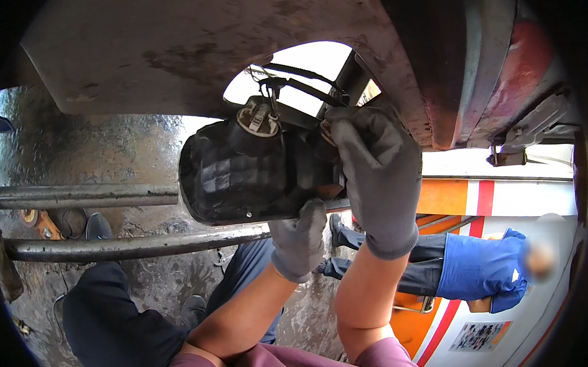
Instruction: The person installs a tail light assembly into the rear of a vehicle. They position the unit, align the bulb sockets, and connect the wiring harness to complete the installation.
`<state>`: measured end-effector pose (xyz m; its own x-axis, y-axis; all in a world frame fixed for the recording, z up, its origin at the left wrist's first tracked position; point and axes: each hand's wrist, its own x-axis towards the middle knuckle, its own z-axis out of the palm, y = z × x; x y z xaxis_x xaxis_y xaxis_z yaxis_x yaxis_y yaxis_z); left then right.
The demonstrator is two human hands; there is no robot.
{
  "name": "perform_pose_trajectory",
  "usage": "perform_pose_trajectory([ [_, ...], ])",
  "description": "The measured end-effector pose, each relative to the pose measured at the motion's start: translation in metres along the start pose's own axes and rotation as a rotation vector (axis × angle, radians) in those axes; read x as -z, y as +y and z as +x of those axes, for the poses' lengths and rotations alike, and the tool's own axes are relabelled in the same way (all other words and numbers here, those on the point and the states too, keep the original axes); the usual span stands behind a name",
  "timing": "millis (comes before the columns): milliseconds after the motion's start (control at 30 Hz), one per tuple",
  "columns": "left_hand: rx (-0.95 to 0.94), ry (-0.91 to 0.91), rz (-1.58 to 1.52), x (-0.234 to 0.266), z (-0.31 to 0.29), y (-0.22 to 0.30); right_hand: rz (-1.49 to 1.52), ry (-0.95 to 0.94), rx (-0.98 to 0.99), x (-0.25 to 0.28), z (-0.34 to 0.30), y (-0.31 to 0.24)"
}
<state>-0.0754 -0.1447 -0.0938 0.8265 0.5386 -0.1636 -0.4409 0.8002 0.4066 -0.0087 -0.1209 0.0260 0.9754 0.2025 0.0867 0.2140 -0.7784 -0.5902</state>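
Observation:
A black plastic tank (235, 169) with ribbed sides hangs at an opening in a dirty metal panel. On its upper side sits a worn round cap (258, 120) with a wire or chain beside it. My gloved left hand (300, 238) is below the tank, fingers curled up against its lower edge. My gloved right hand (381, 167) is at the tank's right end, its fingers bent closed near the top. A thin brownish edge shows beside those fingers; what they pinch is mostly hidden. Black straps (303, 86) run above the tank, close to the right fingertips.
Two metal tubes (81, 196) reach toward the tank from the left. The dirty metal panel (204, 31) overhangs my hands. At the right, a person in a blue shirt (481, 264) is near an orange and white wall (534, 198). An orange tool (47, 226) lies on the wet, dark floor.

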Motion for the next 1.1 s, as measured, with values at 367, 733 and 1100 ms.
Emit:
perform_pose_trajectory([
  [367, 0.013, -0.011, -0.032, 0.003, -0.006, -0.005, -0.039, -0.075, 0.289, 0.013, 0.013, 0.031],
  [733, -0.361, -0.083, 0.715, 0.025, -0.011, -0.037, -0.289, -0.086, 0.255, 0.015, 0.008, 0.01],
  [1100, -0.243, -0.01, 0.307, 0.008, -0.003, -0.018, -0.249, -0.173, 0.25, 0.018, 0.013, 0.017],
])
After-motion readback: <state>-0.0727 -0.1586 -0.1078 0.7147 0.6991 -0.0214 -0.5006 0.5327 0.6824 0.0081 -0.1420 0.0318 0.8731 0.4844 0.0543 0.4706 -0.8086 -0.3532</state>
